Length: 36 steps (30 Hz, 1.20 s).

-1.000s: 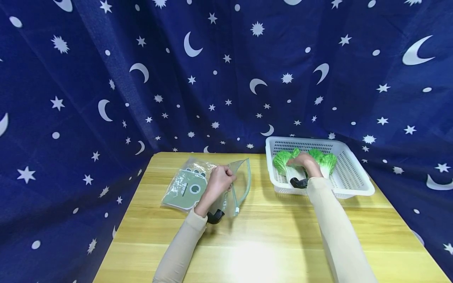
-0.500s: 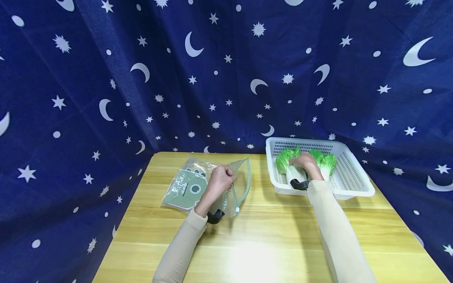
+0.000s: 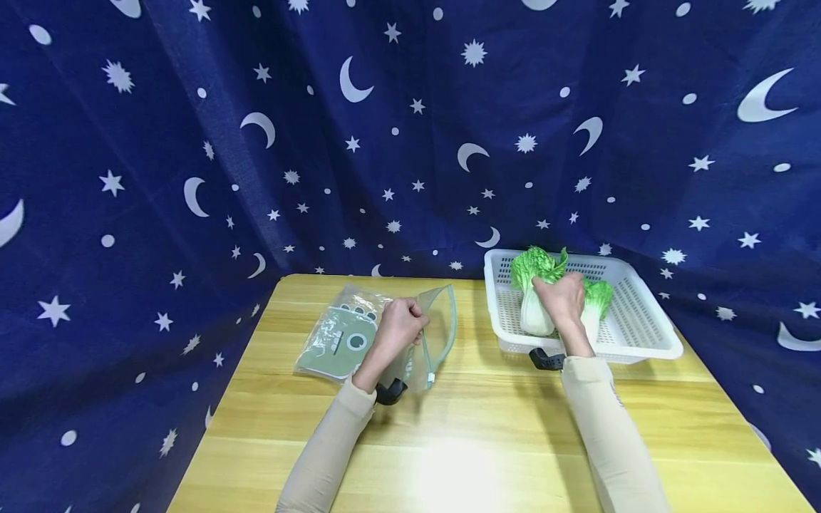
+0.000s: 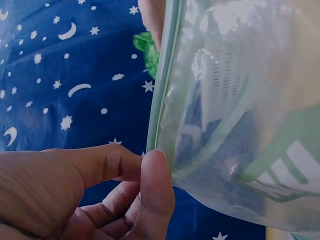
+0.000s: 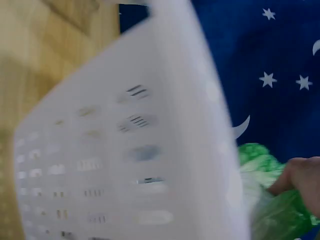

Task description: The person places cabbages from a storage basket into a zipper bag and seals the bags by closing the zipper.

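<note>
My left hand (image 3: 398,328) pinches the green-edged mouth of a clear slider zip bag (image 3: 343,342) printed with a green cartoon face. In the left wrist view, thumb and forefinger meet on the bag's green zip strip (image 4: 167,75), and the mouth gapes open. My right hand (image 3: 564,299) grips a Chinese cabbage (image 3: 534,313) with green leaves and a white stalk, raised within the white basket (image 3: 663,348). The right wrist view shows the cabbage (image 5: 257,160) in my fingers beyond the basket's rim. A second cabbage (image 3: 598,296) lies in the basket, partly hidden by my hand.
The slotted basket stands at the back right of the wooden table (image 3: 500,427). Behind the table hangs a dark blue curtain (image 3: 423,142) with moons and stars. The bag's white slider (image 3: 430,378) is at the near end of its mouth.
My right hand has taken hold of the cabbage and lifted it, drawing it slightly to the right. My left hand and the bag have stayed in place.
</note>
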Available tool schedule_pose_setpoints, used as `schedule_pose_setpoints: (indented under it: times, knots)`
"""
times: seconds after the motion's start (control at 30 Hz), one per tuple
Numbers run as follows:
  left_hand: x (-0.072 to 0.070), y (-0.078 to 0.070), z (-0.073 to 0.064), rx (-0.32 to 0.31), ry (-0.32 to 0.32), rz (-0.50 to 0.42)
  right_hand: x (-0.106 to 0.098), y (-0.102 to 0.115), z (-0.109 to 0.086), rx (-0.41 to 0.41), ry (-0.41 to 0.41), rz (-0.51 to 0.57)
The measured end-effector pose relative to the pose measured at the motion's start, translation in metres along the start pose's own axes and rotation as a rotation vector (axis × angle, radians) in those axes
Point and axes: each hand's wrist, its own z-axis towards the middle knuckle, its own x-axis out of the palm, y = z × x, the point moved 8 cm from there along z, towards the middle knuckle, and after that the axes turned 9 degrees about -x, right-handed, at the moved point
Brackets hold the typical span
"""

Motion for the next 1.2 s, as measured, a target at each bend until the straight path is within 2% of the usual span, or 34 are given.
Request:
schedule_pose_setpoints:
  times: [0.1, 0.2, 0.3, 0.43, 0.57, 0.6, 0.7, 0.8, 0.9, 1.03, 1.2]
  knots:
    - [-0.001, -0.001, -0.001, -0.009, -0.001, 0.005, -0.008, 0.001, -0.009, -0.028, -0.158, 0.055]
    - [-0.001, -0.003, -0.002, -0.009, 0.006, -0.01, -0.016, 0.007, -0.02, -0.092, -0.329, 0.106]
    - [-0.002, -0.004, -0.003, -0.002, 0.011, -0.031, -0.023, 0.016, -0.034, -0.153, -0.462, 0.175]
    - [-0.003, -0.006, -0.003, 0.012, 0.015, -0.061, -0.029, 0.031, -0.055, -0.248, -0.569, 0.259]
    - [-0.003, -0.007, -0.003, 0.016, 0.023, -0.098, -0.032, 0.051, -0.079, -0.363, -0.627, 0.34]
    - [-0.003, -0.007, -0.003, 0.016, 0.029, -0.108, -0.032, 0.057, -0.085, -0.405, -0.634, 0.389]
    - [-0.002, -0.008, -0.004, 0.019, 0.047, -0.136, -0.028, 0.078, -0.104, -0.511, -0.617, 0.521]
    - [-0.001, -0.009, -0.004, 0.019, 0.072, -0.165, -0.023, 0.102, -0.122, -0.613, -0.566, 0.659]
    - [-0.001, -0.011, -0.005, 0.024, 0.078, -0.179, -0.018, 0.121, -0.138, -0.649, -0.49, 0.723]
    - [-0.002, -0.013, -0.006, 0.037, 0.076, -0.189, -0.004, 0.134, -0.152, -0.626, -0.385, 0.707]
    - [-0.004, -0.016, -0.008, 0.056, 0.059, -0.202, 0.034, 0.117, -0.146, -0.554, -0.23, 0.608]
